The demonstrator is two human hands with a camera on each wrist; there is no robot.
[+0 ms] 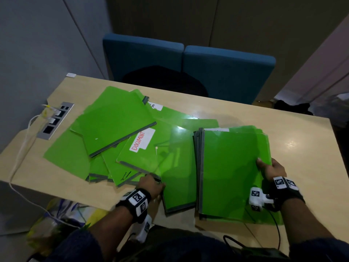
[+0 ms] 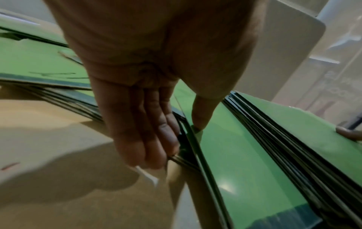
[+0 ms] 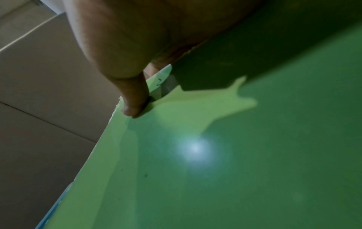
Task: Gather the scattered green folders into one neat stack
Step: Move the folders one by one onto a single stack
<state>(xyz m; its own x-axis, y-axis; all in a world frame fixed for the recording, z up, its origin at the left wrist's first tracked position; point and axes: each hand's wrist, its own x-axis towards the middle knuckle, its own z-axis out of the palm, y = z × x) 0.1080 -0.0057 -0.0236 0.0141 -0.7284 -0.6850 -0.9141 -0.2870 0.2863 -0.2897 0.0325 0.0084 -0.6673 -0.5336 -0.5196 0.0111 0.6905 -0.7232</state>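
A stack of green folders (image 1: 234,167) lies at the right of the wooden table (image 1: 283,129). My right hand (image 1: 268,169) grips the stack's right edge; its thumb (image 3: 135,105) presses on the top cover (image 3: 215,170) and the fingers are hidden beneath. Just left of the stack lies a single green folder (image 1: 179,176). My left hand (image 1: 153,186) pinches that folder's left edge (image 2: 245,162), thumb on top and fingers (image 2: 156,147) under the rim. Several more green folders (image 1: 113,125) lie scattered and overlapping at centre-left, one labelled DOCUMENT (image 1: 139,148).
A metal socket panel (image 1: 54,120) with plugs is set into the table's left end, and a white cable (image 1: 20,157) runs from it over the front edge. Two blue chairs (image 1: 226,72) stand behind the table. A plastic bag (image 1: 52,220) lies on the floor at lower left.
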